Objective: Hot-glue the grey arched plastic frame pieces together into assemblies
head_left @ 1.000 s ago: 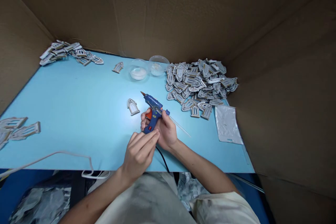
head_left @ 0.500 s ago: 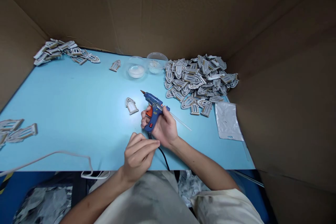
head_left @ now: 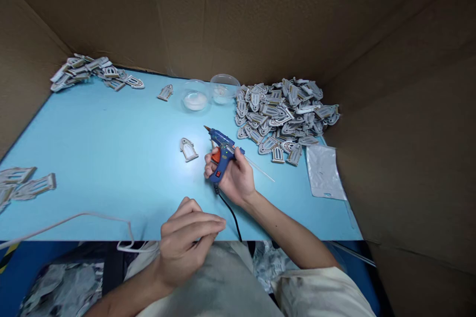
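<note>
My right hand (head_left: pixel 236 178) is shut on a blue hot glue gun (head_left: pixel 221 146) with an orange trigger, its brass nozzle pointing up and to the left. A translucent glue stick (head_left: pixel 260 169) sticks out of the back of the gun, and a black cord (head_left: pixel 230 215) trails from the handle. Just left of the nozzle, an arched grey-and-white piece (head_left: pixel 189 149) lies flat on the blue table (head_left: pixel 111 133). My left hand (head_left: pixel 188 242) rests at the table's front edge with curled fingers, holding nothing and apart from the gun.
A large heap of arched pieces (head_left: pixel 282 114) lies at the back right, with a smaller heap (head_left: pixel 92 72) at the back left. Two clear bowls (head_left: pixel 195 95) hold white material. A plastic bag (head_left: pixel 323 173), a white cable (head_left: pixel 74 220) and cardboard walls (head_left: pixel 401 109) surround the table.
My left hand has drawn back from the glue gun toward the table's front edge. My right hand and the gun have shifted slightly right.
</note>
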`<state>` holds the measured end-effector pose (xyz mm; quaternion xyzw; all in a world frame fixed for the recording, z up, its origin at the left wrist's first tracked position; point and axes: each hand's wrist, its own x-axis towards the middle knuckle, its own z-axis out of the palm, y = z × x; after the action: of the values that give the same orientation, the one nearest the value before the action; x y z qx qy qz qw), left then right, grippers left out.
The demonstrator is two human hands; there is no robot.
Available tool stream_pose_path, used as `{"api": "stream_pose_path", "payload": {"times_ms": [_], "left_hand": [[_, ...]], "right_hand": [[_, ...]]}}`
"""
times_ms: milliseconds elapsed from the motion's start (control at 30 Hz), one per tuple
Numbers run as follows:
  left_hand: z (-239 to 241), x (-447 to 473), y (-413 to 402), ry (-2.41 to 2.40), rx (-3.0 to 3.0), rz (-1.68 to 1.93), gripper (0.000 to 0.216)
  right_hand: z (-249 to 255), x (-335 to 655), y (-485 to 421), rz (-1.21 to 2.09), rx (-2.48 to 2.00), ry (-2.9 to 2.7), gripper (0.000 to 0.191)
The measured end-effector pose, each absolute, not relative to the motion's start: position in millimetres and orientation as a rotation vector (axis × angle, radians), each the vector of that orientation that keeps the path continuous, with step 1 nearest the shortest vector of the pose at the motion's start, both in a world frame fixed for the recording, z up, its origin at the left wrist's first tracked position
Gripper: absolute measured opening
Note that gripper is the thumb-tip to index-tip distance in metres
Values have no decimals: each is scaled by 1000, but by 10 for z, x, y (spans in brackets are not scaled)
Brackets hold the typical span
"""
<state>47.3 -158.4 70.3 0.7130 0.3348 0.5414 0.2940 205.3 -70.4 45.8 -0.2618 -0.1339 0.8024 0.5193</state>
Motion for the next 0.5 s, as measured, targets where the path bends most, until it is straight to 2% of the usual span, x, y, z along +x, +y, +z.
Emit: {"api": "stream_pose_path", "payload": {"times_ms": [500], "left_hand": [[941,302,-1673,842,1923,1474,34]], "right_hand": [[405,2095,-648,1921,-640,-318,42]]}}
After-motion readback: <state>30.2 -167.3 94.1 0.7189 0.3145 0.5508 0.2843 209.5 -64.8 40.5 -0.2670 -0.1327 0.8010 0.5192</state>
